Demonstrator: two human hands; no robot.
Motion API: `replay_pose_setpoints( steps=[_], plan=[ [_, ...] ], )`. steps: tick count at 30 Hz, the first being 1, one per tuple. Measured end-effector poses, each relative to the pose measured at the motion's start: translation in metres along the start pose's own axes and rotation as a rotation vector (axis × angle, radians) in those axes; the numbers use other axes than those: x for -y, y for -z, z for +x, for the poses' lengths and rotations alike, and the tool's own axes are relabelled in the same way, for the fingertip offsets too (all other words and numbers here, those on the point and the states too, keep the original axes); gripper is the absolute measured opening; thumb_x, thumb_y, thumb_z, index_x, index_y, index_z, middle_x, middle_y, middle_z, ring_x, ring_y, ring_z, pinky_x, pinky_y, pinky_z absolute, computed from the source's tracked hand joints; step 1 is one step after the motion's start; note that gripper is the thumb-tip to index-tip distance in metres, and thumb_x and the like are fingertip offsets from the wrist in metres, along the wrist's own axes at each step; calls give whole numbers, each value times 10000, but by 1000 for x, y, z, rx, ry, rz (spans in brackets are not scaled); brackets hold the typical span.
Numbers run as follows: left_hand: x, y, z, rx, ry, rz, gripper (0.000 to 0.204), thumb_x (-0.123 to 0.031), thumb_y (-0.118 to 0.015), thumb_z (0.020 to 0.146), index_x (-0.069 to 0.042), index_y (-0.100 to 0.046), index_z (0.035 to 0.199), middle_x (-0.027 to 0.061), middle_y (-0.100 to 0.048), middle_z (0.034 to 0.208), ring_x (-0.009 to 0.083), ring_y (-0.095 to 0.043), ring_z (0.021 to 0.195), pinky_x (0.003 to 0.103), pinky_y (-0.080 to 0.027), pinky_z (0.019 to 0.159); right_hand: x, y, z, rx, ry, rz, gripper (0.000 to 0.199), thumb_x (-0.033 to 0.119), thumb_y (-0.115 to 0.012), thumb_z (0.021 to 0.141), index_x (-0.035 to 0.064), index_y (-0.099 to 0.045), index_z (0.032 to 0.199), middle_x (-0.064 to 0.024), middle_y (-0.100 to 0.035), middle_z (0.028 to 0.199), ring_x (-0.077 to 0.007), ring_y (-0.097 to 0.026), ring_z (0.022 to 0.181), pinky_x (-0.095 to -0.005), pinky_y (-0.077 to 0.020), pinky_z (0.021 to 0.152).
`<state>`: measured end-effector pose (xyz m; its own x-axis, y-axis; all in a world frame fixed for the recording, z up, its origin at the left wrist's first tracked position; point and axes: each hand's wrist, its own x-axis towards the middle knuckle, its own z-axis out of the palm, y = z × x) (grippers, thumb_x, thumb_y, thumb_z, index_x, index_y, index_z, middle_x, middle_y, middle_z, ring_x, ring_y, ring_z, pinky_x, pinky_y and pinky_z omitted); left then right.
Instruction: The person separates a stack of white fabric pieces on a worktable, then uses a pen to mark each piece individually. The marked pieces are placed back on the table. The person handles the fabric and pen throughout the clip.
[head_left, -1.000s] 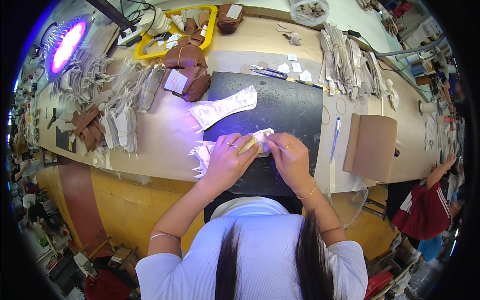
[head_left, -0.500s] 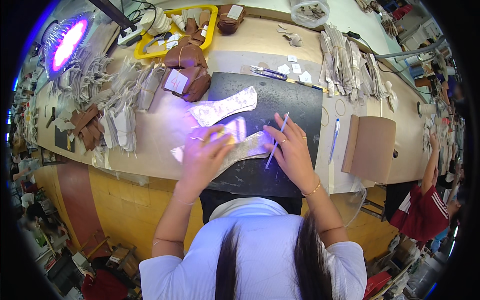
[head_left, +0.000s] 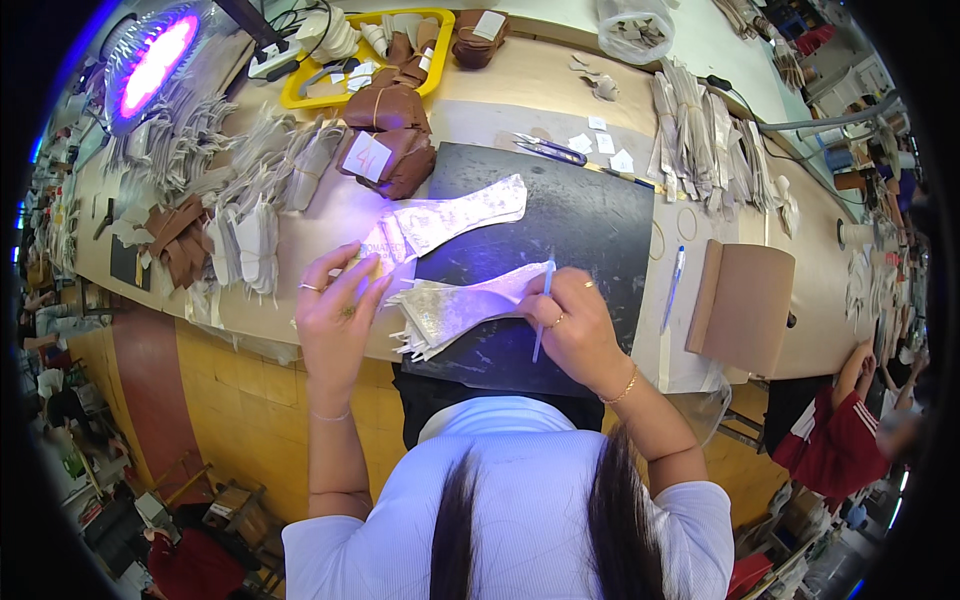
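Note:
My left hand (head_left: 340, 310) is at the lower left edge of a pale cut piece (head_left: 392, 248) with faint print, pinching it between thumb and fingers. That piece overlaps the wide end of another whitish, mottled piece (head_left: 470, 215), flared at one end, on the black mat (head_left: 590, 230). Nearer me lies a small stack of similar flared pieces (head_left: 460, 302), its layers fanned at the left end. My right hand (head_left: 578, 325) is closed around a thin pale-blue stick (head_left: 542, 325), held upright. Its fingertips meet the narrow right end of the stack.
Brown bundled pieces (head_left: 388, 145) with a paper tag sit behind the mat, near a yellow tray (head_left: 445, 50). Thread snips (head_left: 550, 148) and paper tags lie at the back. A glowing lamp (head_left: 158, 65) stands left. A pen (head_left: 673, 285) and brown folder (head_left: 745, 305) lie right.
My left hand has moved left, taking the printed pale piece from over the stack to the upper piece. My right hand's fingers have closed round the stick, which now stands more upright.

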<state>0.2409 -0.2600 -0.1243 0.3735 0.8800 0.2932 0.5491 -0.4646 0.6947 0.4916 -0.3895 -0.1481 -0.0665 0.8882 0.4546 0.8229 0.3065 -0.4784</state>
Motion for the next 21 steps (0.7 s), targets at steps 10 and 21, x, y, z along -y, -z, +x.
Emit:
replay_pose_setpoints(
  steps=[10, 21],
  plan=[
    [-50, 46, -12, 973, -188, -679, 341, -128, -839, 786, -87, -750, 1113, 90, -650, 1138, 278, -645, 1055, 420, -514, 958, 9, -10, 75, 171, -222, 609, 185, 69, -734, 883, 29, -577, 971, -124, -647, 865, -288, -666, 790, -365, -523, 708],
    [-33, -39, -43, 847, -146, -371, 286, -159, -768, 842, -93, -710, 1114, 91, -583, 1105, 331, -585, 1120, 561, -278, 1209, -27, -35, 113, -27, -469, 879, 144, 62, -755, 894, 43, -627, 956, -26, -642, 849, -106, -641, 847, -281, -517, 745]
  ],
)
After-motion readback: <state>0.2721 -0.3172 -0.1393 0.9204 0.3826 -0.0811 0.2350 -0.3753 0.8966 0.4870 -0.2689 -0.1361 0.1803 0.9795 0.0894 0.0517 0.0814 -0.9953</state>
